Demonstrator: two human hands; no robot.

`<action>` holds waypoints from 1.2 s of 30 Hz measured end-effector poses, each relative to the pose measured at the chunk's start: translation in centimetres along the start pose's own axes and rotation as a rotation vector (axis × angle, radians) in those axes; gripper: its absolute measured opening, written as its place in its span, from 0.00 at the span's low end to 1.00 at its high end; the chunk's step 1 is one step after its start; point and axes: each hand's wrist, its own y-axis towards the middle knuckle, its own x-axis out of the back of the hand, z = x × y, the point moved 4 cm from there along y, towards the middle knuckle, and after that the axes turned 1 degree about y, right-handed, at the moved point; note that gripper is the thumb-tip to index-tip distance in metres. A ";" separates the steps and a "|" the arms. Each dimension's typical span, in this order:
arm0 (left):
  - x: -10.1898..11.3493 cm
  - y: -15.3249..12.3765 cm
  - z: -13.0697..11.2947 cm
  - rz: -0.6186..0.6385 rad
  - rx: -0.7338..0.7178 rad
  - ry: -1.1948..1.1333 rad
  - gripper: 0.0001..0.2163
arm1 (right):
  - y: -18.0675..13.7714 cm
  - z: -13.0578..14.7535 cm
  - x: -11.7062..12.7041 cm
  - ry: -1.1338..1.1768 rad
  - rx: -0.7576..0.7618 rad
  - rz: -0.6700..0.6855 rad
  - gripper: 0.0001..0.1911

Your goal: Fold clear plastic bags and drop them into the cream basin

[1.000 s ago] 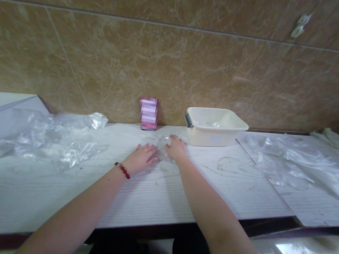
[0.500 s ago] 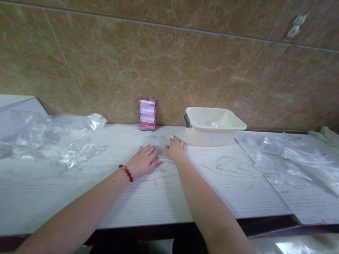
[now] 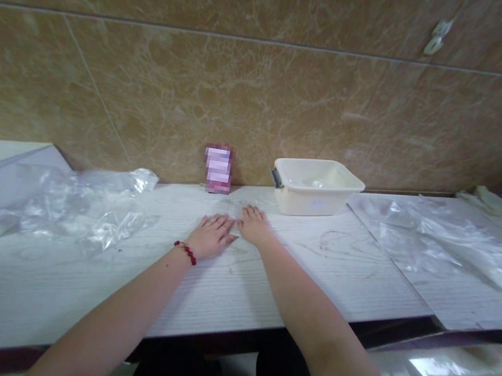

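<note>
My left hand (image 3: 213,236), with a red bead bracelet (image 3: 185,252) at the wrist, lies palm down on the white wood-grain table (image 3: 223,299), fingers spread a little. Just right of it, my right hand (image 3: 253,225) rests flat as well, fingers stretched toward the wall. Their inner edges are close together. Whether a thin clear film lies under the hands, I cannot make out. Behind them a pinkish-red upright object (image 3: 218,170), its front blurred out, leans at the wall. A cream plastic tub (image 3: 309,203) with a grey handle stands to the right of my right hand.
Crumpled clear plastic bags (image 3: 114,226) lie on the left beside a white panel (image 3: 3,172). More clear plastic (image 3: 435,235) covers the right part of the table. A brown marbled wall (image 3: 265,100) closes off the back. Something clear is inside the tub.
My right hand has drawn back slightly left, toward my left hand, and its fingers now lie flatter. My left hand has hardly moved.
</note>
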 end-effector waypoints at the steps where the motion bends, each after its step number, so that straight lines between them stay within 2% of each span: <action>1: 0.0 -0.1 0.4 0.018 0.013 -0.009 0.27 | -0.1 -0.2 0.0 -0.002 -0.019 0.020 0.27; 7: 0.5 -0.8 2.5 0.089 0.100 -0.036 0.29 | -0.5 -0.9 0.4 0.014 -0.171 0.128 0.30; 11: 0.5 -1.1 3.0 0.122 0.147 -0.040 0.30 | -0.7 -1.2 0.8 0.014 -0.204 0.143 0.31; 18: 0.5 -1.2 3.0 0.131 0.153 -0.047 0.32 | -1.4 -2.9 0.9 -0.035 -0.092 0.152 0.28; 21: 0.8 -1.3 2.9 0.127 0.157 -0.049 0.32 | -1.9 -3.7 1.5 -0.085 0.000 0.058 0.28; 24: 1.0 -1.4 2.9 0.114 0.152 -0.051 0.32 | -2.4 -4.6 2.8 -0.134 0.032 -0.035 0.24; 28: 1.1 -1.0 2.8 0.014 0.115 -0.040 0.32 | -3.2 -5.0 4.2 -0.093 0.076 -0.042 0.20; 33: 0.6 0.0 1.0 -0.069 -0.001 -0.067 0.29 | -3.7 -5.1 4.2 0.021 -0.063 0.025 0.20; 36: 0.4 0.5 -0.7 -0.093 -0.088 -0.095 0.29 | -3.5 -5.0 3.9 0.061 -0.081 0.019 0.21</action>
